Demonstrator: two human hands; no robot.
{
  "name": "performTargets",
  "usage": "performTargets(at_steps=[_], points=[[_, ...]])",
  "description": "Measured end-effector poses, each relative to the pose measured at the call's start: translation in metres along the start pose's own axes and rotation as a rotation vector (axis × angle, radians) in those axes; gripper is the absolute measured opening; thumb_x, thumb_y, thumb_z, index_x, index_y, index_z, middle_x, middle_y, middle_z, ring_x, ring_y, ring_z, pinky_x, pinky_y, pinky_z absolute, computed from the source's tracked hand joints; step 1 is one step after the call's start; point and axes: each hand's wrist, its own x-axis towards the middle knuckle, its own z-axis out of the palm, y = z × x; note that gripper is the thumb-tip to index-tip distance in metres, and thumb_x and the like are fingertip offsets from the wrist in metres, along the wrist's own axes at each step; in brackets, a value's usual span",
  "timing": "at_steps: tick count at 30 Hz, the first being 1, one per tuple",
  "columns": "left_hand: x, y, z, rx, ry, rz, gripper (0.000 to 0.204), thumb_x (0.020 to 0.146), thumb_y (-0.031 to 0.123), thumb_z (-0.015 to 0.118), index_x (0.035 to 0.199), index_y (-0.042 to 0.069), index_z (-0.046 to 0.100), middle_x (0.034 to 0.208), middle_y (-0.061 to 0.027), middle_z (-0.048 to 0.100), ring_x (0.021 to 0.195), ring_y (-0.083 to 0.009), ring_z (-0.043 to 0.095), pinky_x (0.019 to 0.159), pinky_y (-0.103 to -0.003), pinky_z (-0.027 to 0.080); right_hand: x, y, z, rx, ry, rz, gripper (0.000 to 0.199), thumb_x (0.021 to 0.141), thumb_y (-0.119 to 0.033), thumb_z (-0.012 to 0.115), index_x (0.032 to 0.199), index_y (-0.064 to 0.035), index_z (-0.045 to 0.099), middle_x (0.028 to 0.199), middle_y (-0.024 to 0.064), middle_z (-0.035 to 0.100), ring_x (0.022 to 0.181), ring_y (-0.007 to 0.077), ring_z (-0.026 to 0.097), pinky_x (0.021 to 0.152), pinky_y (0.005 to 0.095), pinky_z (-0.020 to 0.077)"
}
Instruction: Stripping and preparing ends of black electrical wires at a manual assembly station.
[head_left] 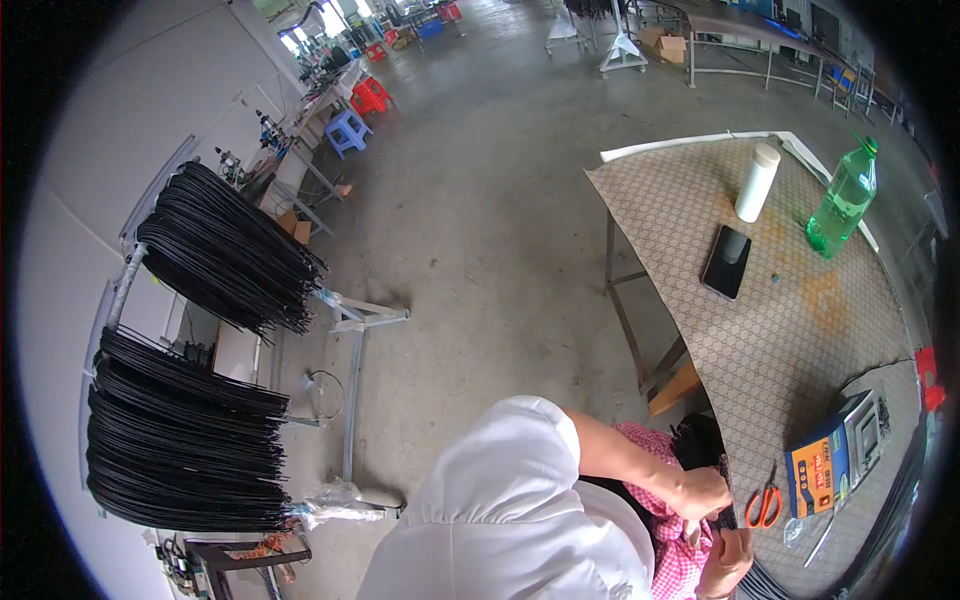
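My left hand (704, 492) is closed at the near left edge of the table (690, 220), its fingers bent round something dark. Just below it my right hand (728, 563) is curled close to the same edge. Between and beside the fingers a small dark strip shows, too hidden to name. Pink-and-white checked cloth (678, 562) lies under both wrists. Orange-handled scissors (764, 506) rest on the tabletop right of my hands. Behind them stands a blue and orange box (825, 468), and a thin metal rod (822, 538) lies nearby.
A dark phone (727, 262), a white bottle (758, 184) and a green plastic bottle (845, 200) occupy the table's far part. Black cables (765, 582) curve along its near right edge. At left, thick bundles of black cables (190, 430) hang on a metal rack (356, 400).
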Motion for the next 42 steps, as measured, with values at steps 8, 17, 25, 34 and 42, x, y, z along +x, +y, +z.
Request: performTargets(at_steps=[8,17,25,34,42], points=[[-0.001,0.006,0.022,0.061,0.254,0.108,0.025,0.076,0.022,0.056,0.067,-0.001,0.052,0.062,-0.0146,0.055,0.062,-0.0295,0.058,0.053,-0.039,0.044,-0.020,-0.002,0.015,0.126,0.141,0.247,0.011,0.070,0.000,0.061,0.072,0.0005,0.051,0.065,0.0133,0.045,0.055,0.0301,0.046,0.050,0.0367,0.0373],[0.026,-0.009,0.011,-0.597,0.601,-0.334,0.022,0.084,0.018,0.052,0.071,0.000,0.051,0.057,-0.0083,0.050,0.056,-0.0144,0.051,0.051,-0.030,0.041,-0.029,0.037,0.029,0.514,0.363,0.667,0.018,0.077,-0.009,0.062,0.066,-0.0008,0.050,0.055,0.0007,0.046,0.049,0.0107,0.038,0.045,0.0266,0.0324],[0.033,0.026,0.004,-1.495,0.123,-0.316,0.015,0.081,0.012,0.059,0.095,0.006,0.058,0.078,0.0015,0.058,0.062,-0.0043,0.050,0.057,-0.017,0.043,-0.021,0.035,0.014,1.263,0.310,0.936,0.018,0.083,-0.015,0.058,0.072,-0.0012,0.055,0.057,0.0000,0.050,0.045,0.0056,0.042,0.041,0.0198,0.0317],[0.037,0.025,0.005,-1.299,0.217,-0.244,0.011,0.079,0.009,0.060,0.087,0.002,0.059,0.069,0.0005,0.056,0.059,-0.0047,0.051,0.054,-0.017,0.042,-0.031,0.038,0.019,1.358,0.261,0.902,0.016,0.084,-0.015,0.058,0.081,0.0003,0.057,0.058,-0.0001,0.050,0.045,0.0043,0.041,0.040,0.0174,0.0291],[0.050,0.026,0.013,-1.662,0.249,-0.279,0.006,0.078,0.007,0.058,0.081,0.005,0.054,0.068,-0.0021,0.054,0.060,-0.0094,0.050,0.059,-0.023,0.043,-0.026,0.042,0.025,1.758,0.262,0.882,0.016,0.085,-0.016,0.055,0.086,-0.0009,0.057,0.064,0.0017,0.054,0.048,0.0067,0.045,0.043,0.0185,0.0342]])
